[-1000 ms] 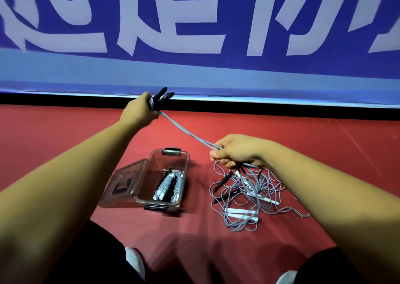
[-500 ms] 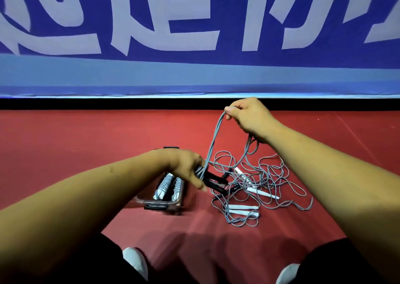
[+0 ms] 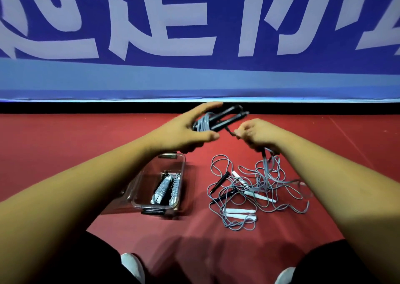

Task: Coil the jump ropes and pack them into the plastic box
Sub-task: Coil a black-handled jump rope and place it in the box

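Handles point(image 3: 225, 119) are gripped by the left hand point(image 3: 179, 134), long axis aimed at the right hand point(image 3: 257, 134) just beside (pinching the trailing rope point(image 3: 264, 160)).

Red floor point(image 3: 65, 145), matte, fills the lower half. A faint seam line point(image 3: 351, 137) runs diagonally across it at far right. Back edge of the floor meets a black strip point(image 3: 65, 107) running the full width. Above that is a thin pale edge, then a light blue band point(image 3: 194, 78), then a dark blue banner point(image 3: 216, 65) with large white characters, cropped at the top so unreadable. Bottom of frame: white shoe tips, left point(image 3: 132, 266) and right point(image 3: 285, 275), with black trouser legs point(image 3: 97, 262) beside them. Whole frame is slightly blurred.
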`<state>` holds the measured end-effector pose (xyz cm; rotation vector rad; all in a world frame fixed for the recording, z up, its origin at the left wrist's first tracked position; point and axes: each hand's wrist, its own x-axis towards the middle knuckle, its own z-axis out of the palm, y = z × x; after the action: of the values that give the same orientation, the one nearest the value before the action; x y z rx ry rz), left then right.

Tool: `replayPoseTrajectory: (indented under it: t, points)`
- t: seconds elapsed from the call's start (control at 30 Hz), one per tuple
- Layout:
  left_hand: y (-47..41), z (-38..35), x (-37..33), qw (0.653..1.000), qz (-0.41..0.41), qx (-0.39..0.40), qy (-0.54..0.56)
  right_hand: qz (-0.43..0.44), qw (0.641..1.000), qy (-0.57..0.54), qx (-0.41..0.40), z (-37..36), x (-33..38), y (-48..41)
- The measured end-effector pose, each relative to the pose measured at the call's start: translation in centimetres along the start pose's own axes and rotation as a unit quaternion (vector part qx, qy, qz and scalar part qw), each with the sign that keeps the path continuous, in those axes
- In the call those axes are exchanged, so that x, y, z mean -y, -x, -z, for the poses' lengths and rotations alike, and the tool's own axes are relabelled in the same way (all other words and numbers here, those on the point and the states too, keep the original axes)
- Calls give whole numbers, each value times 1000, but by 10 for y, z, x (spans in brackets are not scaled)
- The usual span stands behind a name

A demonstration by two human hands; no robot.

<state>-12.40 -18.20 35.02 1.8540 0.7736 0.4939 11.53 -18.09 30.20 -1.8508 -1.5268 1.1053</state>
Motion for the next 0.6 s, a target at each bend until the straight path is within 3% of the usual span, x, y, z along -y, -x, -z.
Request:
replayPoseTrajectory:
  t: [0.13, 0.23, 0.3, 0.43, 0.53, 0.6]
  points:
    - [-5, 27, 1, 987, 50, -102, 116, -1, 994, -36, 103, -9, 12, 7]
    - [-5, 54, 15, 972, 87, -150, 161, 14, 971, -144, 189, -13, 31, 15]
    - [-5, 69, 26, 969, 104, -173, 144, 28, 963, -154, 219, -17, 39, 20]
    - [3, 101, 47, 950, 135, -253, 126, 32, 971, -68, 229, -26, 39, 26]
    - [9, 113, 62, 947, 169, -274, 10, 24, 966, -90, 241, -31, 38, 26]
    - [7, 114, 69, 937, 179, -294, -59, 37, 968, -49, 242, -36, 40, 25]
